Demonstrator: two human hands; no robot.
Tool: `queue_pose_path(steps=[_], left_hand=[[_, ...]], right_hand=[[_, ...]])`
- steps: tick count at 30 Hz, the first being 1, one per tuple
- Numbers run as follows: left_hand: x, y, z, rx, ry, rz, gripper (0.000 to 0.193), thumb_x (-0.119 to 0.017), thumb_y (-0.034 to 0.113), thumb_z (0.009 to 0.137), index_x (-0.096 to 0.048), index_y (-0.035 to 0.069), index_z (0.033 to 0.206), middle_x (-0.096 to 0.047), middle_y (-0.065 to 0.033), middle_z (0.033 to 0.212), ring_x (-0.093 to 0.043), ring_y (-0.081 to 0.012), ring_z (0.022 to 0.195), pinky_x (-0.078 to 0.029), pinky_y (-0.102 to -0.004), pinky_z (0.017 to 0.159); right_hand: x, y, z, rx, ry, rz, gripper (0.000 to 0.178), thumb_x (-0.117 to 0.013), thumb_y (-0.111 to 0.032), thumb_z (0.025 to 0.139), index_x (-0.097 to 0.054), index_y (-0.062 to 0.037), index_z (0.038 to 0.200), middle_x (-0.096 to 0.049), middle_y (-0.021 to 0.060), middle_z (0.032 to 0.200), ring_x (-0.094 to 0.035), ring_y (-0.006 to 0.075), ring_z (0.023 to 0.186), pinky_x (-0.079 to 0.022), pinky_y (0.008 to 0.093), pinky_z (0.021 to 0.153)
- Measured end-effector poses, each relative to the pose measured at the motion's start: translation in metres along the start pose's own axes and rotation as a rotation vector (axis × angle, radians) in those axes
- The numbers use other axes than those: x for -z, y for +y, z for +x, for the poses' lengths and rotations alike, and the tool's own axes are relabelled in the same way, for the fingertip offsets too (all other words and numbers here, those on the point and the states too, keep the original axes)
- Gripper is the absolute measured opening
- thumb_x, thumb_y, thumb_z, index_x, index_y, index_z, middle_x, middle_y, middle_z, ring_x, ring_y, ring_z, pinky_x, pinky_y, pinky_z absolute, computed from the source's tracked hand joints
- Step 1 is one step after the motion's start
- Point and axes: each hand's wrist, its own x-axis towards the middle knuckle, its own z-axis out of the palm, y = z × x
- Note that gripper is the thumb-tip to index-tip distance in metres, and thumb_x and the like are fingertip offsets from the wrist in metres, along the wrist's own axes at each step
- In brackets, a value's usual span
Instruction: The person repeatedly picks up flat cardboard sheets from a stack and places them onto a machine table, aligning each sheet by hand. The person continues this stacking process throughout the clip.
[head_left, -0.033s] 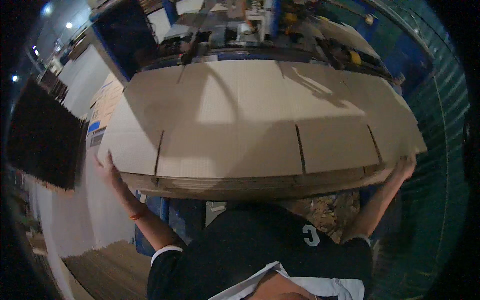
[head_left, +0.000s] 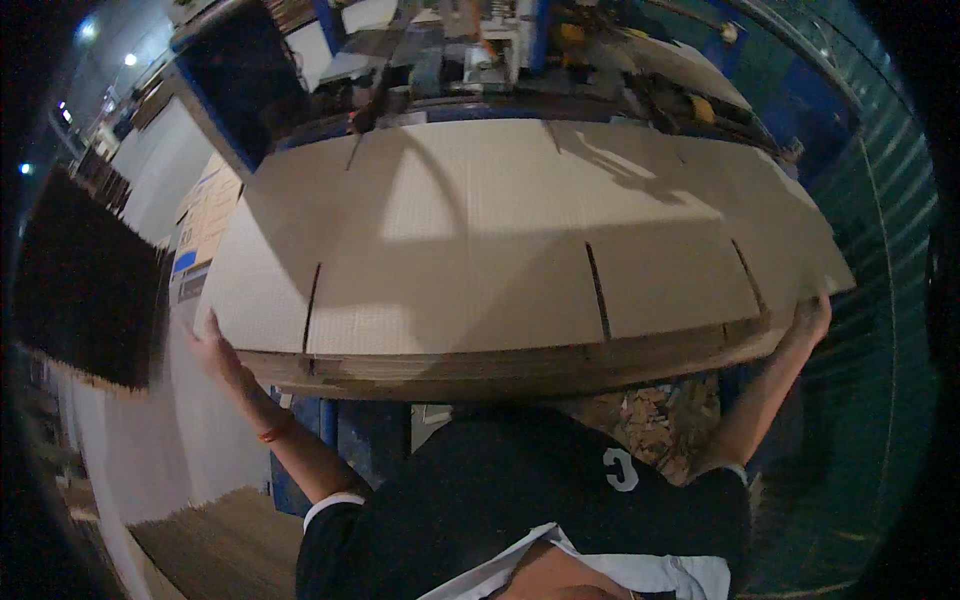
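A stack of brown cardboard sheets (head_left: 480, 290) lies before the person, just in front of the blue machine (head_left: 235, 95). The piling looks already done: the sheets lie one upon another, the near edges almost even, and the top one has its slots cut and is unfolded; what is left, I cannot see from here. The left hand (head_left: 218, 358) is at the near left corner, its thumb apart from the blurred fingers. The right hand (head_left: 812, 322) is at the right end, fingers partly hidden. Whether either grips firmly, I cannot tell.
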Motion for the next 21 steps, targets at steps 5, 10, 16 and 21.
queue_pose_path(steps=[5, 10, 16, 21], left_hand=[[-0.010, -0.008, -0.004, -0.017, 0.415, 0.353, 0.055, -0.061, 0.015, 0.083, -0.037, -0.010, 0.126, -0.048, -0.0212, 0.120, -0.055, -0.0260, 0.098, -0.045, -0.0326, 0.088], [-0.006, -0.039, 0.000, 0.147, 0.102, -0.366, 0.045, -0.059, 0.012, 0.084, -0.044, -0.010, 0.120, -0.054, -0.0183, 0.115, -0.055, -0.0269, 0.102, -0.045, -0.0363, 0.090], [-0.019, -0.016, -0.015, 0.362, -0.214, -0.458, 0.035, -0.055, 0.008, 0.085, -0.050, -0.006, 0.117, -0.057, -0.0136, 0.108, -0.056, -0.0230, 0.096, -0.046, -0.0370, 0.088], [-0.030, 0.055, -0.102, 0.072, -0.604, -0.097, 0.033, -0.050, -0.005, 0.081, -0.057, -0.003, 0.113, -0.056, -0.0161, 0.116, -0.053, -0.0248, 0.108, -0.040, -0.0337, 0.095]], right_hand=[[-0.081, -0.058, 0.032, 0.111, -0.248, -0.469, 0.043, -0.059, -0.007, 0.081, -0.045, -0.0005, 0.122, -0.054, 0.0113, 0.114, -0.054, 0.0248, 0.100, -0.047, 0.0341, 0.084], [-0.134, -0.098, -0.037, 0.411, -0.382, -0.554, 0.052, -0.058, -0.004, 0.081, -0.037, 0.0017, 0.129, -0.052, 0.0139, 0.119, -0.051, 0.0224, 0.108, -0.041, 0.0324, 0.093], [-0.101, -0.043, -0.220, 0.448, -0.181, -1.152, 0.032, -0.052, -0.010, 0.085, -0.054, 0.0021, 0.115, -0.060, 0.0143, 0.107, -0.056, 0.0216, 0.098, -0.042, 0.0343, 0.087], [-0.082, 0.023, -0.294, 0.876, -1.367, -1.434, 0.029, -0.064, -0.010, 0.074, -0.064, -0.0123, 0.103, -0.053, 0.0091, 0.123, -0.048, 0.0293, 0.116, -0.038, 0.0445, 0.096]])
